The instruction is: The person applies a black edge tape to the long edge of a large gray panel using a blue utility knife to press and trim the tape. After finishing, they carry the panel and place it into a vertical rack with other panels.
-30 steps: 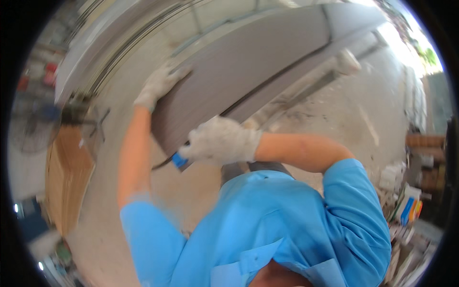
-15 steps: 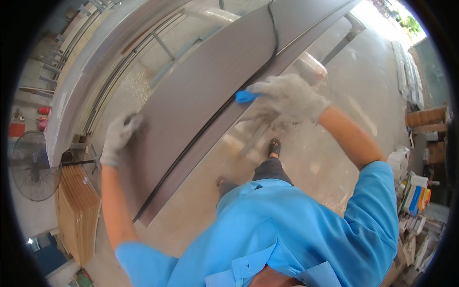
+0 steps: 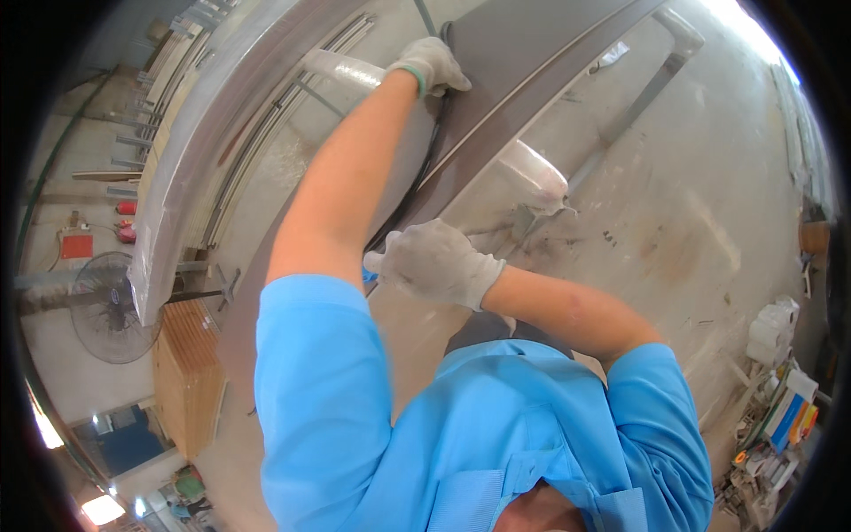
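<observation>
While half a second ago the left hand (image 3: 432, 64) was low on the left edge of the large grey panel (image 3: 532, 53), it has now gone up to the far part of the panel and lies there with gloved fingers curled over the dark strip (image 3: 417, 191) that runs along the panel's edge; the fingers press on it, but whether they truly pinch it I cannot tell. The right hand (image 3: 436, 263) has moved the other way; before it was high on the panel with a small blue tool (image 3: 369, 277), and now it is drawn back near the chest, closed as a fist around this tool, of which only a blue corner shows under the glove. So the two hands have exchanged their places along the panel, and I judge that the work goes on along the same edge, the left hand holding the strip down and the right one bringing the tool to a lower part. The panel itself leans across the concrete floor (image 3: 674, 248); a fan (image 3: 106, 306) and a wooden stack (image 3: 188, 372) stand well apart at the left.
</observation>
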